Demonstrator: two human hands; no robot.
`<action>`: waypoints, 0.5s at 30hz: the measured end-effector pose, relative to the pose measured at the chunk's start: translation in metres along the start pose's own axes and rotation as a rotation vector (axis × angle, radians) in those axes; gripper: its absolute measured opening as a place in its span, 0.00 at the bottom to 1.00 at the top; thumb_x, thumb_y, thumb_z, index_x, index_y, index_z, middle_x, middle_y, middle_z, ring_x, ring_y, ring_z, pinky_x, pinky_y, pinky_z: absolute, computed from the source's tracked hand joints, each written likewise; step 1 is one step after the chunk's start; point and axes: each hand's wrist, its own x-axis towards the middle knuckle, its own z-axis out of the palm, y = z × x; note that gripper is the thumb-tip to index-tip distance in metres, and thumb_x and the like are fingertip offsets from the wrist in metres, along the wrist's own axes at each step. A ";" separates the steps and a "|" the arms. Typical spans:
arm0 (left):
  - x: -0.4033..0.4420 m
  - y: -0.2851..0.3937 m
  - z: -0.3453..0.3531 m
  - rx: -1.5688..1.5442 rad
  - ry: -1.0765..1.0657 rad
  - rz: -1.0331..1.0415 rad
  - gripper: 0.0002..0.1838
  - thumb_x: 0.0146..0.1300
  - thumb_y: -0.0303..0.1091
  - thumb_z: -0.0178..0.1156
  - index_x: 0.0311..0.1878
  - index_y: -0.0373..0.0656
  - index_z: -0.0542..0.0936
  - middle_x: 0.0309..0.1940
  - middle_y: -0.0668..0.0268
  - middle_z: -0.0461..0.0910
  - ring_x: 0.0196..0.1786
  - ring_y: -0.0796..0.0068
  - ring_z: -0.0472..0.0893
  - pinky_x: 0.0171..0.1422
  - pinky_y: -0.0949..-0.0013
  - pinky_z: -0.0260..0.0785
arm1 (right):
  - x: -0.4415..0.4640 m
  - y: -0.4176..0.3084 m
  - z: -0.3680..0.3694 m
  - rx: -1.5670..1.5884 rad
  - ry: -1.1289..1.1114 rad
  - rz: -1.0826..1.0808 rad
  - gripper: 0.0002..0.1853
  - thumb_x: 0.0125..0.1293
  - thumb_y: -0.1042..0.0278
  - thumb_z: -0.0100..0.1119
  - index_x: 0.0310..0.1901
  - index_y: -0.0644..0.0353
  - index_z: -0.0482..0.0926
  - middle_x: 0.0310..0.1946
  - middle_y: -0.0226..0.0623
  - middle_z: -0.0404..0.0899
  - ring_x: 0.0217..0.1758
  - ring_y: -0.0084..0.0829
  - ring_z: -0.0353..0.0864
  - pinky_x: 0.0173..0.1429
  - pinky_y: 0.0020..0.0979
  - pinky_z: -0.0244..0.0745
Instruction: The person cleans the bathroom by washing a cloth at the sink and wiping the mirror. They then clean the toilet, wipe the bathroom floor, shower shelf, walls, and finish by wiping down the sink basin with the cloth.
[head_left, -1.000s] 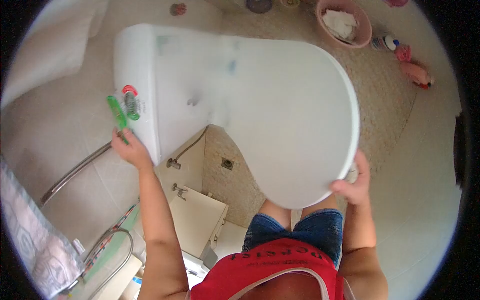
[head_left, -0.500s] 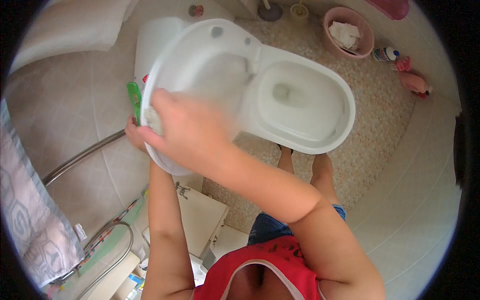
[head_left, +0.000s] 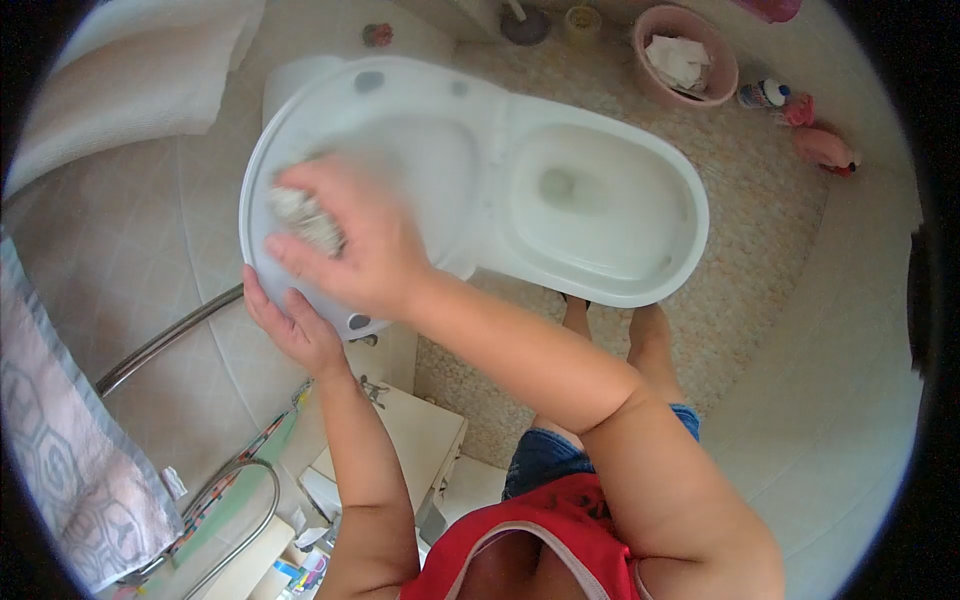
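A white toilet bowl [head_left: 690, 215] stands with its seat [head_left: 258, 180] raised; grey bumpers show on the upturned underside. In my right hand [head_left: 375, 245] is a crumpled greyish-white cloth [head_left: 308, 220], pressed to the raised seat's inner face. Thumb and fingers close around the cloth, and the hand is slightly blurred. My left hand [head_left: 300, 325] grips the seat's lower outer edge, the thumb in front and the fingers along the rim. Part of the seat's surface is hidden behind my right hand.
A pink basin [head_left: 730, 75] with white paper, a blue-capped bottle [head_left: 765, 94] and a pink bottle [head_left: 825, 148] stand along the wall. A metal rail [head_left: 170, 340], a patterned towel [head_left: 80, 460] and a cabinet [head_left: 400, 430] are on the left.
My right hand and the cloth have moved from the seat's outer edge onto its inner face. My left hand has shifted lower along the rim. The green item beside it is out of sight.
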 end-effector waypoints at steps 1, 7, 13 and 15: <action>-0.001 0.003 0.002 -0.145 0.038 -0.099 0.29 0.71 0.39 0.45 0.71 0.37 0.53 0.65 0.56 0.62 0.63 0.63 0.66 0.67 0.62 0.57 | 0.002 0.005 0.005 -0.133 -0.032 -0.102 0.16 0.53 0.54 0.63 0.42 0.50 0.81 0.44 0.36 0.78 0.45 0.40 0.77 0.51 0.42 0.70; 0.010 -0.016 -0.014 -0.171 -0.102 -0.152 0.27 0.73 0.38 0.42 0.70 0.34 0.55 0.66 0.55 0.62 0.64 0.66 0.66 0.66 0.67 0.58 | 0.048 0.080 0.033 -0.393 0.012 -0.547 0.08 0.51 0.57 0.61 0.32 0.47 0.80 0.38 0.35 0.77 0.46 0.40 0.74 0.53 0.49 0.63; 0.008 -0.023 -0.004 -0.428 -0.060 -0.150 0.28 0.73 0.40 0.41 0.69 0.31 0.53 0.65 0.53 0.62 0.64 0.66 0.66 0.67 0.66 0.57 | 0.064 0.183 -0.043 -0.601 0.452 -0.119 0.08 0.57 0.64 0.55 0.36 0.57 0.78 0.40 0.44 0.76 0.44 0.46 0.74 0.49 0.44 0.68; 0.007 -0.026 0.001 -0.473 -0.047 -0.155 0.28 0.73 0.40 0.41 0.69 0.31 0.53 0.65 0.54 0.62 0.64 0.66 0.66 0.67 0.65 0.57 | 0.043 0.215 -0.082 -0.617 0.517 0.126 0.09 0.61 0.64 0.51 0.38 0.59 0.77 0.41 0.46 0.76 0.46 0.49 0.74 0.49 0.45 0.69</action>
